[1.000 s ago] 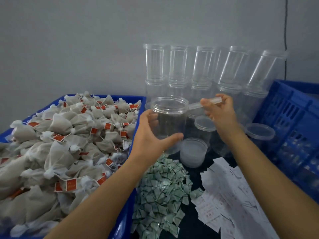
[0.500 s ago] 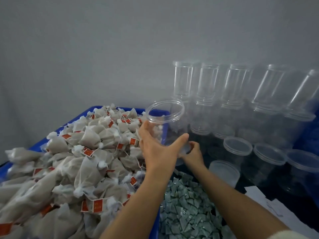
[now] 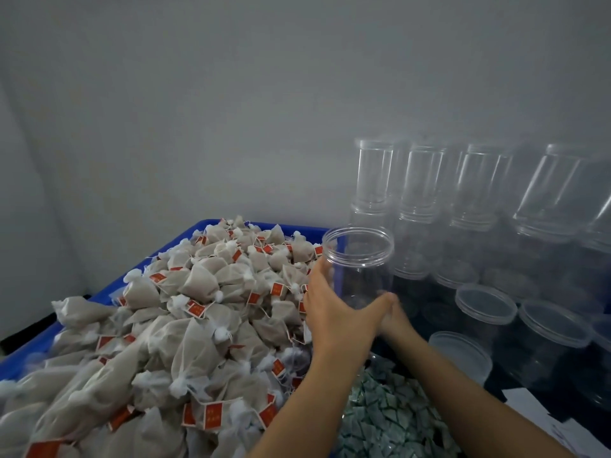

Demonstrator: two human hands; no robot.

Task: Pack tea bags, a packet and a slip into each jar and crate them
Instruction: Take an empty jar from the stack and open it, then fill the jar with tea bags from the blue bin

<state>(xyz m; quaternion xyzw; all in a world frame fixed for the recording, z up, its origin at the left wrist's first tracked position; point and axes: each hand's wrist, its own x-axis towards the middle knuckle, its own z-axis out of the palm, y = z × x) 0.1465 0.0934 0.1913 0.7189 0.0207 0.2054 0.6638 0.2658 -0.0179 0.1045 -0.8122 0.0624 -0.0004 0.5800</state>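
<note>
I'm gripping the open, empty jar [image 3: 358, 266] with my left hand [image 3: 334, 312], fingers and thumb curled round its lower wall, upright just beside the heap of tea bags [image 3: 185, 325] in the blue tray [image 3: 211, 230]. My right hand [image 3: 395, 320] is tucking in behind at the base — its fingers are hidden, so I cannot tell their state. The clear wall is looking slick — if my grip is slackening while I'm stuffing bags in, the jar is likely tipping into the stacked jars [image 3: 426, 193] behind.

A clear open jar [image 3: 358, 266] stands upright, lidless and empty, at the right edge of the blue tray [image 3: 172, 249]. Tea bags [image 3: 185, 325] with red tags heap the tray. Green packets [image 3: 390, 421] lie just right of it.
</note>
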